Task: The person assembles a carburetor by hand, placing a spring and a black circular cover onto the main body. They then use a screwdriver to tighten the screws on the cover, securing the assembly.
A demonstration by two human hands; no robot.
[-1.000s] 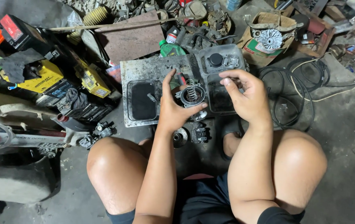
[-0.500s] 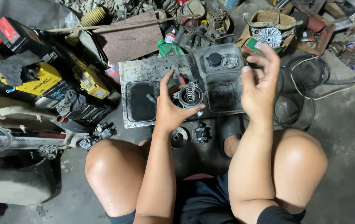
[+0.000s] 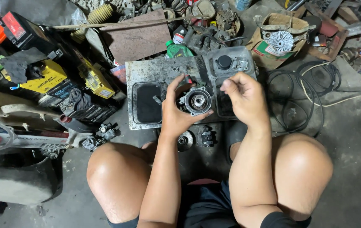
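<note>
- Nearest the camera, the person's two bare knees sit either side of the forearms, above a grimy concrete floor (image 3: 349,177).
- Just beyond the knees, two small metal parts (image 3: 195,139) lie on the floor, close below the left wrist.
- The left hand (image 3: 179,110) holds a round metal housing (image 3: 196,101) with a bright bore in its centre; its fingers and thumb are clamped around the rim, holding it above the tray.
- The right hand (image 3: 244,98) hovers just right of the housing, not touching it; its fingers are curled together, thumb against forefinger, and whether they pinch anything small I cannot tell.
- Under both hands lies a dirty metal tray (image 3: 155,71) with a dark, oil-filled recess (image 3: 147,102) at its left.
- Further left stand yellow and black batteries (image 3: 45,78).
- Right of the tray, black cable (image 3: 303,101) lies coiled.
- Farthest off, a cardboard box (image 3: 273,52) holds a finned metal wheel (image 3: 281,41).
</note>
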